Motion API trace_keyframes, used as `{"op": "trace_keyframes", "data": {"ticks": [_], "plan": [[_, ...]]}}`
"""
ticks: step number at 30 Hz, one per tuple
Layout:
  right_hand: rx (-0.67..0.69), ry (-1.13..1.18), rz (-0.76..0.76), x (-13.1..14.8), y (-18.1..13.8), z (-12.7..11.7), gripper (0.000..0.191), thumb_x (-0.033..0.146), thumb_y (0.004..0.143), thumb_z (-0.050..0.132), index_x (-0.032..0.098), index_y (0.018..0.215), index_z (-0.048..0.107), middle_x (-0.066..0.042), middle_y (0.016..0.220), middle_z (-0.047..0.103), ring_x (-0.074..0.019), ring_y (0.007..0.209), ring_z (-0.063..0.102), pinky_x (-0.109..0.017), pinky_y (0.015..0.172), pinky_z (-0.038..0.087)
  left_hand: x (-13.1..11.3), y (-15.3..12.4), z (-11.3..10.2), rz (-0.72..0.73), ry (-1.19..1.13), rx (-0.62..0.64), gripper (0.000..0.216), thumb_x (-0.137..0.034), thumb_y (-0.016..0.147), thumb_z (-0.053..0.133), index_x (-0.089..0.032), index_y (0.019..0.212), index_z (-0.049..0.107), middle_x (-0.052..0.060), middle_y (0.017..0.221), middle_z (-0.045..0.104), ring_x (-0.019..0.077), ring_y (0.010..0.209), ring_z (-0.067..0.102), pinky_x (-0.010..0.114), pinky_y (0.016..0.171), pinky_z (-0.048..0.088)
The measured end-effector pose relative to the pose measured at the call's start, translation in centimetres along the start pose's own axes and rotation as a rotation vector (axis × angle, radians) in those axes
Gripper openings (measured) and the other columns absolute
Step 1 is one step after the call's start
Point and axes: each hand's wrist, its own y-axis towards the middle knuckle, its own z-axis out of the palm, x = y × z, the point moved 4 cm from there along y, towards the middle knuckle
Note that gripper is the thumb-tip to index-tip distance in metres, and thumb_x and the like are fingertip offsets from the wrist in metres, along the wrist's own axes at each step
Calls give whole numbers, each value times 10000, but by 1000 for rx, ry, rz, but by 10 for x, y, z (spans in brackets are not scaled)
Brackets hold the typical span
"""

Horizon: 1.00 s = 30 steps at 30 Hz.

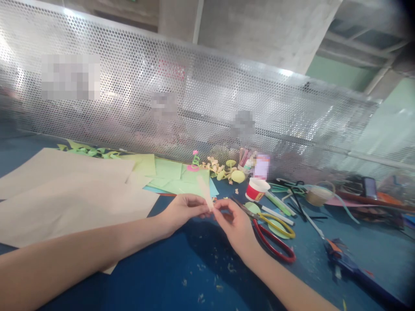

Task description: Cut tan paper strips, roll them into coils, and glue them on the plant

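A narrow pale strip of paper (204, 190) stands up between my two hands over the blue table. My left hand (186, 210) pinches its lower end between thumb and forefinger. From the other side my right hand (235, 226) pinches the same end, fingertips nearly touching the left ones. Just right of my right hand lie scissors with one red and one yellow handle (275, 246), on top of pale green paper discs. Beyond my hands are stacked green paper sheets (168, 175).
Large beige paper sheets (74, 194) cover the table's left. A red and white paper cup (257, 189), a green marker (279, 203) and small yellow paper pieces (238, 176) sit behind. A blue glue gun (359, 272) lies at right. A perforated metal screen (207, 99) borders the far side.
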Motion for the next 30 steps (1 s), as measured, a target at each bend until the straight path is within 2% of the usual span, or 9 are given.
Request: {"op": "trace_keyframes", "data": {"ticks": [6, 10, 15, 20, 26, 30], "plan": [[-12, 0, 20, 1, 1, 0, 115, 307, 775, 566, 194, 762, 548, -23, 766, 598, -167, 710, 604, -299, 688, 521, 1, -1, 0, -42, -27, -17, 213, -324, 683, 677, -143, 793, 665, 35, 778, 682, 140, 740, 604, 262, 741, 441], [3, 20, 37, 0, 1, 1, 128, 319, 774, 572, 198, 750, 536, -17, 736, 590, -161, 691, 599, -295, 674, 524, 2, -1, 0, -45, 10, -40, 201, -322, 661, 693, -143, 746, 658, 18, 734, 674, 139, 709, 607, 259, 713, 443], [42, 97, 66, 0, 1, 4, 243, 327, 766, 591, 206, 952, 492, -10, 769, 582, -161, 716, 600, -279, 651, 519, 5, 0, -1, -39, 26, -64, 192, -293, 661, 689, -135, 764, 652, 14, 702, 658, 136, 683, 602, 254, 689, 445], [78, 25, 57, 2, 1, 2, 165, 352, 795, 553, 189, 766, 550, -7, 731, 560, -147, 701, 559, -260, 653, 489, 7, 0, 1, 3, 100, -15, 174, -290, 694, 659, -137, 775, 639, 20, 727, 652, 135, 694, 597, 257, 698, 444], [94, 93, 90, 1, 3, 2, 185, 372, 792, 548, 198, 738, 517, 3, 709, 508, -143, 683, 517, -247, 597, 494, 1, -1, 1, 46, 137, -49, 174, -303, 720, 633, -151, 802, 610, 16, 760, 635, 138, 731, 599, 273, 724, 453], [95, 140, 116, -2, 4, 2, 189, 377, 776, 569, 198, 735, 521, 14, 713, 512, -136, 676, 519, -239, 588, 488, -2, -2, 3, 77, 134, -10, 182, -306, 722, 635, -154, 818, 611, 14, 772, 632, 135, 739, 594, 273, 730, 451]]}}
